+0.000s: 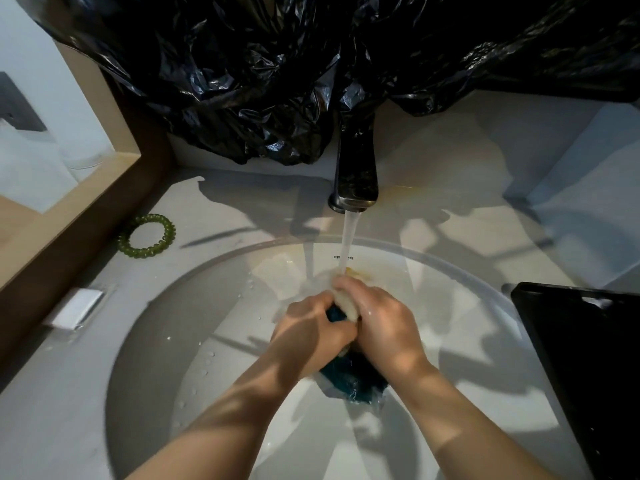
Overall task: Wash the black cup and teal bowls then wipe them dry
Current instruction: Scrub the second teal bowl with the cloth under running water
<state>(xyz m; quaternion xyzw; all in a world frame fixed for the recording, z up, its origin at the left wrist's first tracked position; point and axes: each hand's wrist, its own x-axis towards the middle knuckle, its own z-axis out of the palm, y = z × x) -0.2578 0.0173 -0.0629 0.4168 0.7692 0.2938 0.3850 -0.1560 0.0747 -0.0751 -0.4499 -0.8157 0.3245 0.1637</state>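
A teal bowl is held over the white sink basin, mostly hidden under my two hands. My left hand grips its left side, fingers curled round the rim. My right hand holds a pale sponge against the bowl's upper edge. Water runs from the dark faucet onto the sponge and my fingers. The black cup is not in sight.
A black tray lies at the sink's right edge. A green beaded bracelet and a small white bar lie on the counter at left. Black plastic sheeting hangs behind the faucet. A wooden frame borders the left.
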